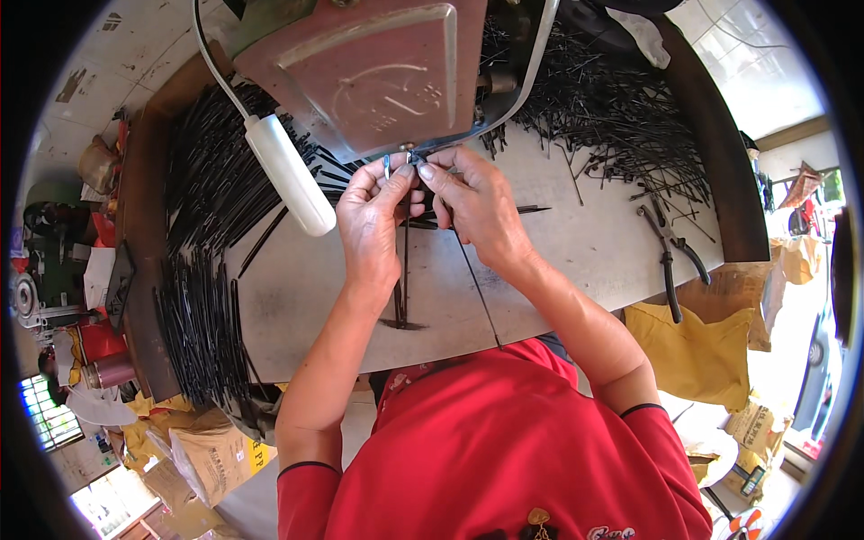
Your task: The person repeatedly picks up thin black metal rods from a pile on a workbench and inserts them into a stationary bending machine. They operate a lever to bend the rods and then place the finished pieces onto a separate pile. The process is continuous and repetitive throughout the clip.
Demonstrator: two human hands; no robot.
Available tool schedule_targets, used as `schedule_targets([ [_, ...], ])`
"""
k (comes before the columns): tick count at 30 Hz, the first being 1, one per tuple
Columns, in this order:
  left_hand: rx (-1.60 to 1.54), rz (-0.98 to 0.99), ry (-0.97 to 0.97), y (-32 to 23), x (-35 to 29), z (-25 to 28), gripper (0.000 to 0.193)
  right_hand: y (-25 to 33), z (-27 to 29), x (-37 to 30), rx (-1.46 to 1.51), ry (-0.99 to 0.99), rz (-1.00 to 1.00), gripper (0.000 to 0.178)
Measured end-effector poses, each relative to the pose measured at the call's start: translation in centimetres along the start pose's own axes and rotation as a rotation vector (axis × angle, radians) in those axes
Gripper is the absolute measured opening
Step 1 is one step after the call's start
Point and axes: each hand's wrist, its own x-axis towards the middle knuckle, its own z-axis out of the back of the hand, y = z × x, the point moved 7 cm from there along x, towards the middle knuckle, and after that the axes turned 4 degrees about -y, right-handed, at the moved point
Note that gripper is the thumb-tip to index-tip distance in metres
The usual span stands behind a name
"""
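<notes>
My left hand (373, 211) and my right hand (472, 202) meet just under the front of a reddish-brown metal machine (369, 72). Both pinch thin black metal rods (402, 270) that hang down from my fingers over the grey worktable (576, 243). A small shiny metal piece (387, 166) sticks up between my left thumb and forefinger, close to the machine's lower edge. My fingertips hide how the rods join the machine.
Large heaps of black rods lie at the table's left (202, 270) and far right (612, 108). A white lever handle (290, 175) juts out left of my hands. Pliers (670, 256) rest on the right. Yellow sacks (697, 355) and paper bags (202, 454) sit below the table.
</notes>
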Motion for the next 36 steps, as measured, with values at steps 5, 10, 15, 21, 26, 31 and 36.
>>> schedule_targets([
  [5, -0.048, 0.012, 0.024, 0.5, 0.3, 0.1, 0.016, -0.4, -0.2, 0.2, 0.055, 0.009, 0.002, 0.019],
  [10, -0.066, 0.025, 0.03, 0.6, 0.5, 0.1, 0.017, -0.6, -0.4, 0.3, 0.089, 0.017, 0.012, 0.019],
  [15, -0.081, 0.036, 0.028, 0.5, 0.4, 0.0, 0.017, -0.3, -0.3, 0.1, 0.085, 0.0, 0.031, 0.019],
  [21, -0.057, 0.027, 0.034, 0.3, 0.3, -0.1, 0.016, 0.0, -0.2, 0.0, 0.094, -0.003, 0.048, 0.018],
  [26, -0.028, 0.067, 0.028, 0.3, 0.5, 0.1, 0.014, -0.4, -0.1, 0.5, 0.187, 0.051, -0.037, 0.019],
  [31, 0.036, 0.124, 0.077, 0.1, 1.6, 0.4, 0.01, 0.6, -0.1, 0.8, 0.022, 0.043, -0.011, 0.019],
  [36, 0.063, 0.135, 0.032, 0.2, 1.0, 0.4, 0.011, 0.4, 0.2, 0.7, -0.028, 0.103, -0.034, 0.024],
])
